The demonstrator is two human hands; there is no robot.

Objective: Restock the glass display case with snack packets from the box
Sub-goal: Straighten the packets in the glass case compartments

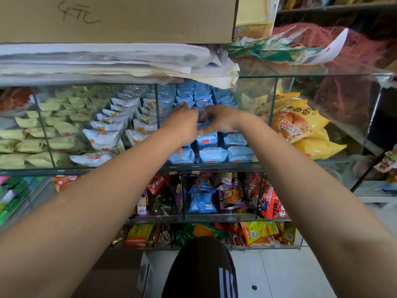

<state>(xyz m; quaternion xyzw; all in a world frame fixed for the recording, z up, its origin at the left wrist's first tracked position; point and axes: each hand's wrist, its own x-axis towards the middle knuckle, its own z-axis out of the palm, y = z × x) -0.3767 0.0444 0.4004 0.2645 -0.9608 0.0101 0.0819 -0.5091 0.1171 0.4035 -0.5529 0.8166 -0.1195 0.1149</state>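
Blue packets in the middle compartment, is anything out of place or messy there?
Nothing looks spilled or torn. The blue packets stand in tidy rows where the left hand and right hand are working. The only oddity is one shelf down: a few similar blue packets sit among purple and red snack bags.

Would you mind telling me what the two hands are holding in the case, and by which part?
Both the left hand and right hand curl around a blue snack packet between them; the exact grip points are hidden.

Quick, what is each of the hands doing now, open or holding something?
Left hand: fingers curled among the blue packets; grip cannot be told.
Right hand: the same, cannot be told.
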